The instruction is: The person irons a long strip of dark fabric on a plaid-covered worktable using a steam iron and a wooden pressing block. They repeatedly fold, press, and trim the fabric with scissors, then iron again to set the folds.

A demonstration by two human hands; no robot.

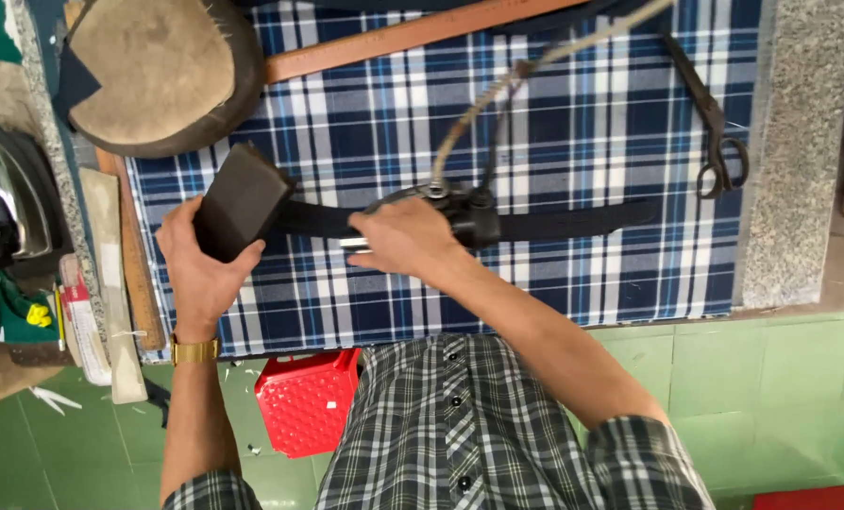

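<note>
Head view: left hand (200, 269) grips a dark block (238, 200) over the strip's end, right hand (405, 236) closed on an iron (460, 212) pressing the dark strip (554, 222) on the plaid surface (573, 123); lingering heat risks scorching, cord (497, 94) may snag.

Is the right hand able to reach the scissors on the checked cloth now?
Probably yes: the scissors lie uncovered beyond the right hand, but that hand grips an iron, so it is occupied.
</note>
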